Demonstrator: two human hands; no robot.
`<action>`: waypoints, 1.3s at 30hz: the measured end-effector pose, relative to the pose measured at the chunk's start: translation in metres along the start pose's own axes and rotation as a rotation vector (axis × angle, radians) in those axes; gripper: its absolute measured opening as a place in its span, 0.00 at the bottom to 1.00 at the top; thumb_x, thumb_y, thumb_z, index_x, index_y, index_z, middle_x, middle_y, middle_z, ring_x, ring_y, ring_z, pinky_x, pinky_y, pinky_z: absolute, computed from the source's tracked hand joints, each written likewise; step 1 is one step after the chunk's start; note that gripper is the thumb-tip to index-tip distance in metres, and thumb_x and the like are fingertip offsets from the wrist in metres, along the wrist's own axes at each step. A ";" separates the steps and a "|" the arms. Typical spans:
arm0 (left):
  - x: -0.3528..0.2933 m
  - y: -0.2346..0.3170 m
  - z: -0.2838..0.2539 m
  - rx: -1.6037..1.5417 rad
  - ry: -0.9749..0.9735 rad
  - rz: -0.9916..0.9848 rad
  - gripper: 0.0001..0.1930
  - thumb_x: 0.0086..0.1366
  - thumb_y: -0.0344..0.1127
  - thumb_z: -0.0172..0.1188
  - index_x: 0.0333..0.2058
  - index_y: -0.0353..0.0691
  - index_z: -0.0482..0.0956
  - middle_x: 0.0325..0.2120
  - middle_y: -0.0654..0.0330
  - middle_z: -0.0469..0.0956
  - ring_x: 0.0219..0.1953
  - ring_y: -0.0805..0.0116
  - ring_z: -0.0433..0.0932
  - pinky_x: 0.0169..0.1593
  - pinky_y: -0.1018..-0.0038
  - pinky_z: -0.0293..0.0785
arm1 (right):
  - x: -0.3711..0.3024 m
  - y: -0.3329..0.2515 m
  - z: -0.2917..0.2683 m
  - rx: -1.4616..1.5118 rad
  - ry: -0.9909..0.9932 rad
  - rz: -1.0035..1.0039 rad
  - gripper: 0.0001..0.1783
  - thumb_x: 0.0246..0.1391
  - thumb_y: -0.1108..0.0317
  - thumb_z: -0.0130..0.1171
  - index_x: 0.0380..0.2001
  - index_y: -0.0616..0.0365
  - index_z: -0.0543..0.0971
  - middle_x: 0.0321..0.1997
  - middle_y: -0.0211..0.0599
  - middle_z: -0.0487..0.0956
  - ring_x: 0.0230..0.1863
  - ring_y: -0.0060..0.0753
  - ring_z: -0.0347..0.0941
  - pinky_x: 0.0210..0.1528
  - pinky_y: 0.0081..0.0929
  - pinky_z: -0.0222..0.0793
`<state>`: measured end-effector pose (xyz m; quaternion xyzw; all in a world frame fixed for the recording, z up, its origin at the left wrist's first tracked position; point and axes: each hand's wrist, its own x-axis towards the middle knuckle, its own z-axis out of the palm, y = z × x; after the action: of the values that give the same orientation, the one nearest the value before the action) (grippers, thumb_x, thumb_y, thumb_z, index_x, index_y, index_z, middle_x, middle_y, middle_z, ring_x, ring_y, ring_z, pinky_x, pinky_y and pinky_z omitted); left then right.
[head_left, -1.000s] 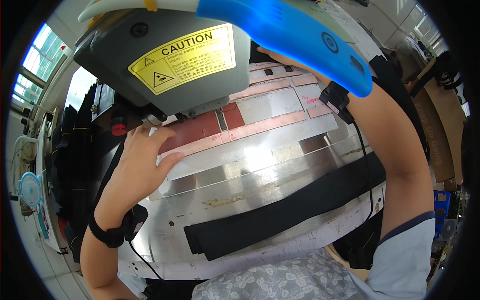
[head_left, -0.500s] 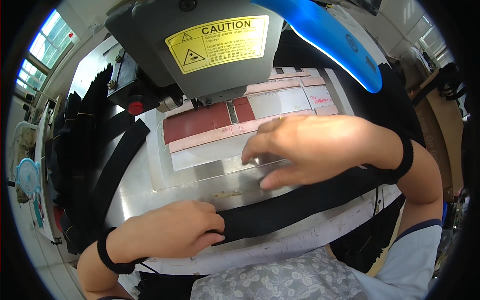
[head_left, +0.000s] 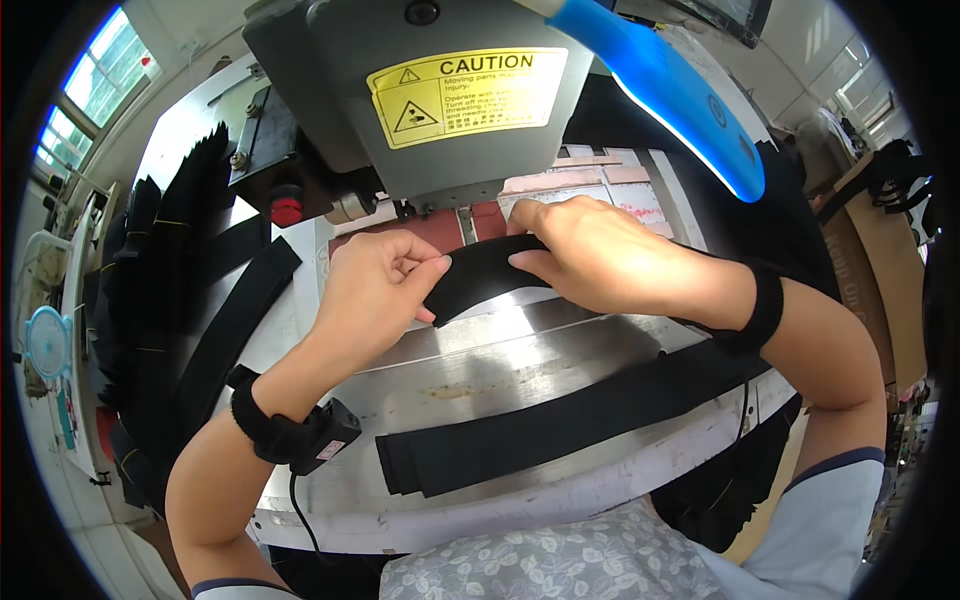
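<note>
A black fabric strip point(head_left: 487, 279) is stretched between my two hands, over the front edge of the template with the dark red pad point(head_left: 400, 226). My left hand point(head_left: 378, 285) pinches its left end between thumb and fingers. On the strip's right part, my right hand point(head_left: 590, 252) has its thumb in front and fingers behind, closed on the cloth. Just beyond the hands stands the grey head of a sewing machine point(head_left: 460, 160). Nearer to me, a stack of black fabric strips point(head_left: 540, 430) lies on the metal plate, touched by neither hand.
Bundles of black fabric point(head_left: 160, 270) are piled at the left, with a loose black strip point(head_left: 240, 320) beside them. A red knob point(head_left: 286, 208) sits on the machine's left side. A blue lamp arm point(head_left: 670, 95) hangs at upper right. A cardboard sheet point(head_left: 880, 270) stands far right.
My left hand has moved up and forward from the stacked strips to the template. A single strip is now held between both hands, and my right hand has closed on it.
</note>
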<state>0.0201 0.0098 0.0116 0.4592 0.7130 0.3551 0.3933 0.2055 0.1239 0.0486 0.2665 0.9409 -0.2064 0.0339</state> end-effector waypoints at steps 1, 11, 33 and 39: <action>0.003 0.003 0.004 -0.009 0.002 -0.002 0.11 0.62 0.32 0.60 0.36 0.27 0.78 0.21 0.61 0.78 0.20 0.79 0.75 0.23 0.81 0.73 | 0.001 -0.001 0.000 0.003 0.041 0.015 0.11 0.55 0.67 0.58 0.36 0.65 0.76 0.29 0.54 0.79 0.37 0.55 0.76 0.41 0.43 0.70; -0.012 -0.008 -0.002 0.654 0.013 0.557 0.25 0.58 0.40 0.63 0.54 0.40 0.73 0.39 0.53 0.71 0.45 0.57 0.71 0.45 0.66 0.72 | 0.023 0.040 -0.002 -0.062 0.081 0.064 0.12 0.53 0.59 0.62 0.32 0.57 0.81 0.25 0.44 0.79 0.34 0.48 0.76 0.40 0.43 0.69; 0.009 -0.017 0.006 0.820 -0.018 0.667 0.24 0.60 0.39 0.60 0.54 0.36 0.72 0.57 0.49 0.66 0.53 0.47 0.66 0.58 0.61 0.63 | 0.038 0.052 -0.009 -0.090 0.054 0.117 0.12 0.49 0.66 0.65 0.37 0.59 0.80 0.33 0.44 0.82 0.36 0.48 0.78 0.38 0.37 0.72; 0.012 -0.017 0.005 0.786 -0.056 0.668 0.24 0.60 0.38 0.60 0.54 0.34 0.72 0.59 0.51 0.66 0.53 0.46 0.66 0.59 0.59 0.62 | 0.033 0.051 0.004 -0.302 0.292 -0.123 0.11 0.48 0.70 0.63 0.38 0.57 0.81 0.36 0.40 0.81 0.40 0.44 0.76 0.41 0.36 0.69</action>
<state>0.0145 0.0159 -0.0084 0.7843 0.5962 0.1542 0.0752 0.2032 0.1778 0.0204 0.2274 0.9705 -0.0237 -0.0759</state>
